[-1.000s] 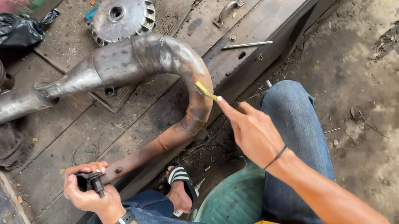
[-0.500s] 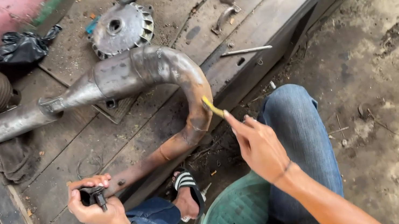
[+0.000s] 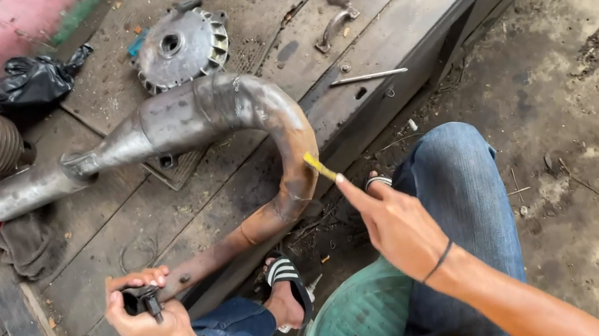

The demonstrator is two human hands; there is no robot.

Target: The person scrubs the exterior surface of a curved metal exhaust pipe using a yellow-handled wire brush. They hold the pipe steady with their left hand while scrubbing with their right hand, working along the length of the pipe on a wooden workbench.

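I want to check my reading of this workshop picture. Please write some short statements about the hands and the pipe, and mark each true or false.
1. The right hand holds a small yellow tool against the curved exhaust pipe. True.
2. The left hand is empty. False: it grips the pipe's narrow end.
3. The pipe lies on wooden planks. True.
4. The finned metal disc sits on the person's knee. False: it lies on the planks behind the pipe.
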